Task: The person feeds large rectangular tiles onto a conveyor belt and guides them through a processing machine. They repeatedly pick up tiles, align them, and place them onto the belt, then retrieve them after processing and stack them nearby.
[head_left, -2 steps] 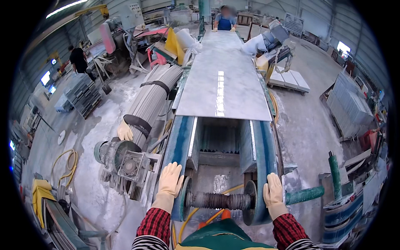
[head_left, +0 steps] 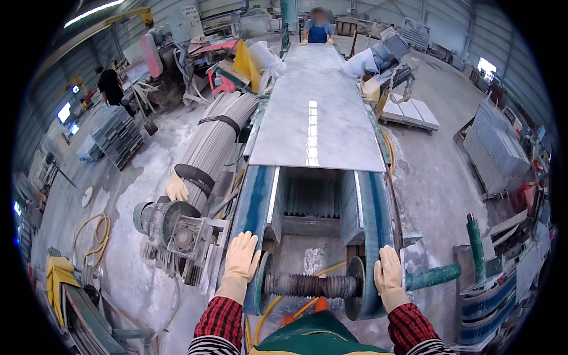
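Note:
My left hand (head_left: 239, 264), in a cream rubber glove, lies flat on the near end of the left blue conveyor belt (head_left: 253, 198). On the near end of the right blue belt (head_left: 371, 207) rests my right hand (head_left: 389, 274), gloved alike, fingers stretched out. Neither hand holds anything. Between the belts runs a ribbed roller shaft (head_left: 313, 284) with a round pulley at each end. Farther off, a long polished grey-white stone slab (head_left: 319, 127) spans both belts, apart from my hands. A co-worker (head_left: 319, 29) in a blue apron stands at its far end, gloved hands by the slab's edge.
Left of the conveyor are an electric motor (head_left: 155, 218), a strapped bundle of long strips (head_left: 216, 145) and a loose glove (head_left: 177, 187). A green post (head_left: 475, 251) and stacked slabs (head_left: 494, 148) stand right. Yellow hoses (head_left: 97, 234) lie on the floor. Another person (head_left: 110, 87) is far left.

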Available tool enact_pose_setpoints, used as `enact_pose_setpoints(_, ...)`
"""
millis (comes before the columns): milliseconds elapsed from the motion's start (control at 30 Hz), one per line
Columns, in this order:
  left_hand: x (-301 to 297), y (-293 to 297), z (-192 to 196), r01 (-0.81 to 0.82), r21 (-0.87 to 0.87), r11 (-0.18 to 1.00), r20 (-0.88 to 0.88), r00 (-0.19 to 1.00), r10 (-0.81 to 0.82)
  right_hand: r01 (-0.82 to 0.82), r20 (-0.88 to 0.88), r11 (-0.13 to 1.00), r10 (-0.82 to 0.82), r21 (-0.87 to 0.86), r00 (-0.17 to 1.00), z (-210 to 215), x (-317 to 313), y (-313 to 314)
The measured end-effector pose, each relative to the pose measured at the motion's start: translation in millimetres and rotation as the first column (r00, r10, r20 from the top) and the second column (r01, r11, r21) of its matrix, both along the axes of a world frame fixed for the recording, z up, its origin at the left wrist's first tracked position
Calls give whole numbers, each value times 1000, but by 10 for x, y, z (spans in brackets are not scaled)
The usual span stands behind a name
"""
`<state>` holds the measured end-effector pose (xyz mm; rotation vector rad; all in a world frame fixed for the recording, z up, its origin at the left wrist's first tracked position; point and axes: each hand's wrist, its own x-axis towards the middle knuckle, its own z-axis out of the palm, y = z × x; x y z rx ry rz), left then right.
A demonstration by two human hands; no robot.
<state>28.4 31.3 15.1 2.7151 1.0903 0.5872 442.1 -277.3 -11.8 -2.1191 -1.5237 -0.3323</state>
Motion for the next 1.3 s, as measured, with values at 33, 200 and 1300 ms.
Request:
enact_pose_setpoints(33,-25,8,-73,-13,3,1000,-8,1000,14,-5,-1,1000,5,3,1000,-12,-10,-6)
enact_pose_setpoints(200,-41,-25,-37,-27,1,1000,11,1000,27,6,-39,999,-7,-46,999,174,-74,43)
enact_pose_setpoints(1300,-170,25,-267,80,195,978,53,994,-92,5,-44,997,-2,73,999,286,-229,-93)
